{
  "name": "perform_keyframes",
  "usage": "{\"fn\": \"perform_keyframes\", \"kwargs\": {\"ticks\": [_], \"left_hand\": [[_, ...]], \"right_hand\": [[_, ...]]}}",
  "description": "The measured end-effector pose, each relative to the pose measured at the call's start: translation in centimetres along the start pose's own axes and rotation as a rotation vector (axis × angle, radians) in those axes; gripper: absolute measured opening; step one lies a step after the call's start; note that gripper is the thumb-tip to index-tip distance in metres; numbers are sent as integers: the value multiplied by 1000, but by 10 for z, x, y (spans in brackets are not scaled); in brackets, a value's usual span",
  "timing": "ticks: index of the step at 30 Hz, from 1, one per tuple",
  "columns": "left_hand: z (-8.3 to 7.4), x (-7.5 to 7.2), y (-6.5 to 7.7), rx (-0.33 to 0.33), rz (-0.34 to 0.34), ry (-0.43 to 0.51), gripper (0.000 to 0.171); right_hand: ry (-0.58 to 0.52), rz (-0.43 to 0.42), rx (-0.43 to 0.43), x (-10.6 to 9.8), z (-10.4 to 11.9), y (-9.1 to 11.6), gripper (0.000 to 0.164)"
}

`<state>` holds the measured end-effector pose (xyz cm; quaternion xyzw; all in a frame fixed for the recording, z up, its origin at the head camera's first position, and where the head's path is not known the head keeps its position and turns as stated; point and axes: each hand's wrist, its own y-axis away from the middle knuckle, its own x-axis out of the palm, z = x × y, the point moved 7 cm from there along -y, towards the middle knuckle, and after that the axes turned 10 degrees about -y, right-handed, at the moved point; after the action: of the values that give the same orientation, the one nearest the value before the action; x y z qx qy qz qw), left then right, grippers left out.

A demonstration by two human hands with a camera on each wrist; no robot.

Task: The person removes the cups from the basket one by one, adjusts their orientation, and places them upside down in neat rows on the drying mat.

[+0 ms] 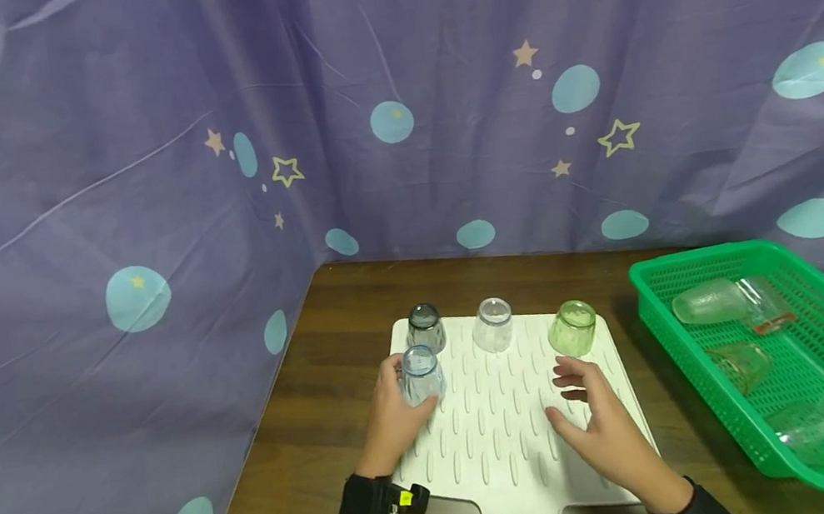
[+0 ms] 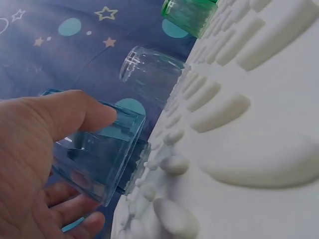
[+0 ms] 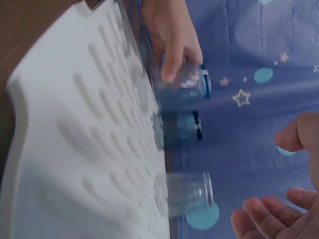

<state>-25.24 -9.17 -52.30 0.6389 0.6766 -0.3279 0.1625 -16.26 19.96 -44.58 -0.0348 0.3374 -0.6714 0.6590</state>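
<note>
My left hand grips a light blue glass at the left side of a white ridged draining mat. Its thumb lies along one side of the glass, fingers on the other, in the left wrist view. Whether the blue glass touches the mat I cannot tell. Just behind it stands a dark grey-blue glass. A clear glass and a green glass complete that back row, bases up. Over the mat's right part, my right hand hovers with relaxed, spread fingers and holds nothing.
To the right, a green perforated basket holds several glasses, among them an amber glass and clear ones lying on their sides. A wooden table lies underneath. Purple patterned curtains hang behind and to the left.
</note>
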Motion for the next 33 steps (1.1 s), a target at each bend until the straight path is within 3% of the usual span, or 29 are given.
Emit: {"fn": "perform_keyframes", "kwargs": {"ticks": [8, 14, 16, 18, 22, 24, 28, 33], "left_hand": [[8, 11, -2, -17, 45, -34, 82], [11, 15, -2, -12, 77, -6, 81], [12, 16, -2, -18, 95, 6, 82], [12, 17, -1, -17, 108, 14, 86], [5, 5, -1, 9, 82, 7, 99], [-1, -6, -1, 37, 51, 7, 102], [-19, -30, -4, 117, -21, 60, 96], [-51, -60, -14, 318, -118, 115, 87]], "right_hand": [[104, -32, -19, -51, -1, -8, 74], [254, -19, -37, -117, 0, -26, 72], [319, 9, 9, -145, -7, -32, 65], [389, 67, 113, -172, -23, -38, 61], [495, 249, 362, -215, -71, -46, 74], [530, 338, 443, -228, -95, -43, 85], [555, 454, 521, -240, -129, -30, 93], [542, 494, 541, -240, -149, -18, 95]]}}
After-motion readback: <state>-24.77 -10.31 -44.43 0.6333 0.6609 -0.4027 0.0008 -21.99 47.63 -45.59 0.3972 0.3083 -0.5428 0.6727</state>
